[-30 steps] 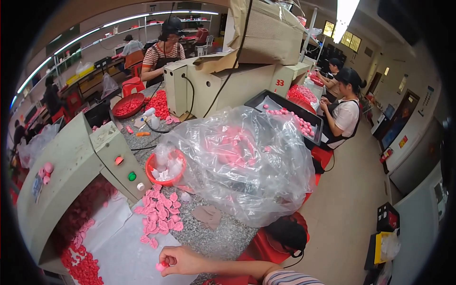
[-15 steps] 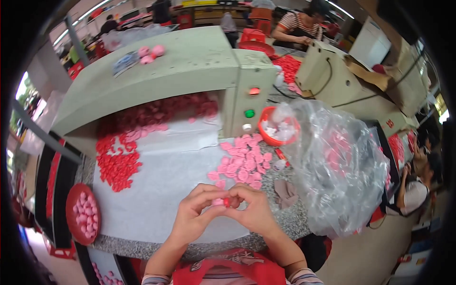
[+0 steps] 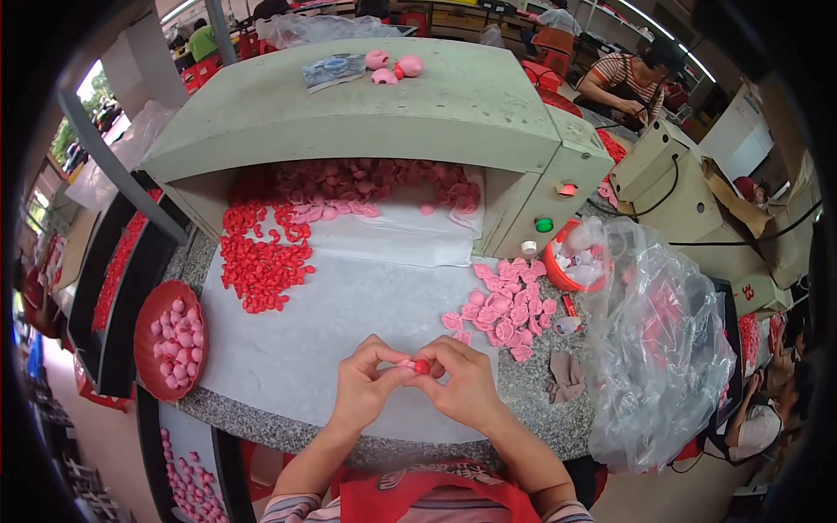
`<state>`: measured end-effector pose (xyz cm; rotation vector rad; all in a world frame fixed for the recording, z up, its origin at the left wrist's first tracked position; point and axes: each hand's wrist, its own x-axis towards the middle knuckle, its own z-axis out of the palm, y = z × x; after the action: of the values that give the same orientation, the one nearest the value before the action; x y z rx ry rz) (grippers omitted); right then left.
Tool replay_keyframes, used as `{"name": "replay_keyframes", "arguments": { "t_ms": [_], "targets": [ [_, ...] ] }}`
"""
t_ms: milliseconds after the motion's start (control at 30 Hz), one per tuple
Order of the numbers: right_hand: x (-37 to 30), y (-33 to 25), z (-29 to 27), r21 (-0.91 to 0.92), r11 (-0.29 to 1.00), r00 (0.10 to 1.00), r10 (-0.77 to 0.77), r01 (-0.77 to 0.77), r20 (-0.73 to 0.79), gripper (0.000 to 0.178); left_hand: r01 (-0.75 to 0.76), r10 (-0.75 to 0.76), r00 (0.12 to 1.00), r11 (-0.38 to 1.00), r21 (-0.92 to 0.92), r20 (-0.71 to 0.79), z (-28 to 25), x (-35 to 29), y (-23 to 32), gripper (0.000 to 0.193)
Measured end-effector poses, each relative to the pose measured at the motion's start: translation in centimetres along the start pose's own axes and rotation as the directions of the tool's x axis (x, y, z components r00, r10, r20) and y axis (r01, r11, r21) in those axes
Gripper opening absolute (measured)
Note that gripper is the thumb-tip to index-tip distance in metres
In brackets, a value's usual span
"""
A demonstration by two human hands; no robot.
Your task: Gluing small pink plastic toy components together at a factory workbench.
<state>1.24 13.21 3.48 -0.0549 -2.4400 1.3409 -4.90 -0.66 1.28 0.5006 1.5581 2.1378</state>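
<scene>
Over the near part of the white sheet, my left hand [image 3: 359, 388] and my right hand [image 3: 466, 390] meet fingertip to fingertip. Both are closed in a pinch on a small joined piece, a pink soft part [image 3: 406, 364] on the left and a round red part [image 3: 422, 367] on the right. Fingers cover much of it. A heap of flat pink pieces [image 3: 510, 309] lies right of my hands. Farther left is a heap of small red pieces [image 3: 261, 270]. A red bowl [image 3: 144, 353] with pink rounded pieces stands at the left edge.
A pale green machine [image 3: 375, 109] arches over more pieces at the back. An orange-red tub [image 3: 558, 275], a large clear plastic bag [image 3: 658, 349] and a brown cloth [image 3: 567, 376] are on the right. Dark trays [image 3: 118, 349] flank the left. Another person [image 3: 623, 87] sits beyond.
My view has swung left, so the machine, heaps and bag appear farther right. Both hands stay together on the small piece, and its red part is more exposed.
</scene>
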Motion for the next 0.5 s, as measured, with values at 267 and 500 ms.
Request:
{"name": "replay_keyframes", "arguments": {
  "t_ms": [267, 500],
  "targets": [
    [0.2, 2.5, 5.1, -0.124, 0.992, 0.997, -0.027, 0.036, 0.069, 0.019, 0.079, -0.077, 0.986, 0.997, 0.005, -0.149, -4.4, -0.7, -4.0, 0.012],
    [4.4, 2.0, 7.7, -0.116, 0.959, 0.842, -0.167, 0.26, 0.512, 0.018, -0.167, 0.137, 0.985, 0.919, 0.356, 0.107, -12.3, -1.7, -3.7, 0.016]
  ]
}}
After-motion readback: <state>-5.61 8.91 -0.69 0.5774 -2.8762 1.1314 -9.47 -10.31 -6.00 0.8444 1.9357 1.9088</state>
